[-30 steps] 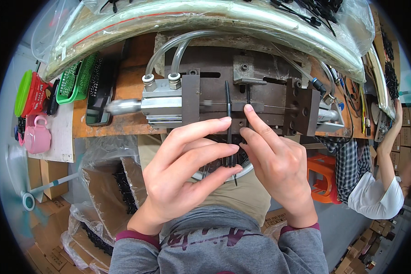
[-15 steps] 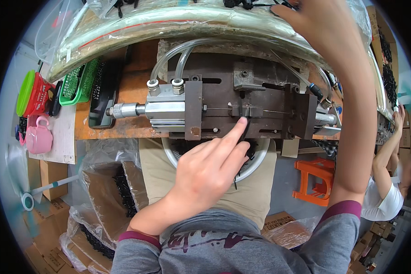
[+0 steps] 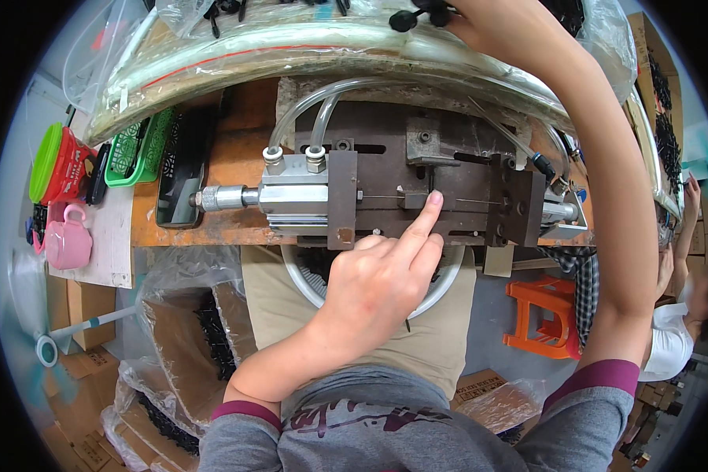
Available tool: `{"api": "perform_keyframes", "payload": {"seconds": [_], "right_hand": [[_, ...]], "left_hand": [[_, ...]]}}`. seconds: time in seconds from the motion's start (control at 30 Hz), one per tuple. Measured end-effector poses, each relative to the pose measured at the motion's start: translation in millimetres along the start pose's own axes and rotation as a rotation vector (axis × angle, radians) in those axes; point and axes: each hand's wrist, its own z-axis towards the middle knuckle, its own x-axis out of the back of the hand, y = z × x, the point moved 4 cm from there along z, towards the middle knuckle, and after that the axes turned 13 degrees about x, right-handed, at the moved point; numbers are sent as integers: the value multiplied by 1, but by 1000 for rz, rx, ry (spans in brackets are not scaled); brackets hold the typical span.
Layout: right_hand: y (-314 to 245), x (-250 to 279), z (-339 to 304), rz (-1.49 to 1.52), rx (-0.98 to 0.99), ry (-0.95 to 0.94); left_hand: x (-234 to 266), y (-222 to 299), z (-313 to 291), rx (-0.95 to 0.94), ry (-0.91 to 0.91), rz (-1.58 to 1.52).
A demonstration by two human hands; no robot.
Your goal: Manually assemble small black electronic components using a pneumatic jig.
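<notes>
My left hand [image 3: 381, 279] reaches over the front of a dark metal clamping fixture [image 3: 385, 169]. Its index finger is stretched onto the small block [image 3: 417, 200] at the fixture's middle, while the other fingers are curled. Below the hand a thin black end [image 3: 407, 324] pokes out; what the curled fingers hold is hidden. My right hand [image 3: 472, 20] is at the top edge, partly cut off. Its fingers close at a black part with rounded knobs [image 3: 405, 20] on the plastic-covered ledge [image 3: 354, 39]. A white-rimmed basin [image 3: 297, 279] of black pieces sits in my lap, beneath the left hand.
Clear hoses [image 3: 315, 102] run to a silver cylinder [image 3: 295, 197]. At left stand a black tray [image 3: 182, 169], a green basket [image 3: 138, 157], a red tub [image 3: 59, 165] and a pink cup [image 3: 67, 242]. An orange stool [image 3: 539, 315] and another person [image 3: 672, 334] are at right.
My right hand has moved left along the ledge to the knobbed black part. My left fingertip has shifted slightly right and up on the block. The view has moved slightly.
</notes>
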Motion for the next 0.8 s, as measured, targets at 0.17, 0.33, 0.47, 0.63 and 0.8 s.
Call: {"api": "perform_keyframes", "payload": {"seconds": [0.17,0.33,0.47,0.63,0.8], "right_hand": [[-6,25,-32,418,-354,334],[-30,28,-75,149,-207,599],[-96,33,-83,-32,21,450],[-148,31,-85,-54,9,342],[-133,40,-118,149,-320,534]], "left_hand": [[3,-1,1,12,-36,-29],[21,0,4,110,-80,-407],[55,-1,11,336,25,-1094],[65,3,5,194,-103,-800],[49,5,-6,66,94,-493]]}}
